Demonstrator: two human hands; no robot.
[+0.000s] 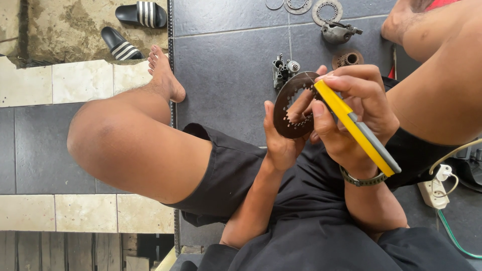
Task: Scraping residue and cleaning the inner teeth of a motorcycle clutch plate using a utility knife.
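Meanwhile, left hand (pixel 281 143) pinches a dark toothed ring (pixel 292 106); right hand (pixel 351 113) grips a yellow-grey cutter (pixel 357 128) against it.

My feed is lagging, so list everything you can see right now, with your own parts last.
toothed ring: one, dark brown, held up in left hand
cutter: one, yellow and grey, in right hand, tip at the ring
metal parts: several, grey, on dark tiles ahead
rings: about three, grey, on floor at top
sandals: two, black with white stripes, top left
power strip: one, white, right, green cable beside
left hand: grip on ring's edge
right hand: grip on cutter, wristband on the wrist
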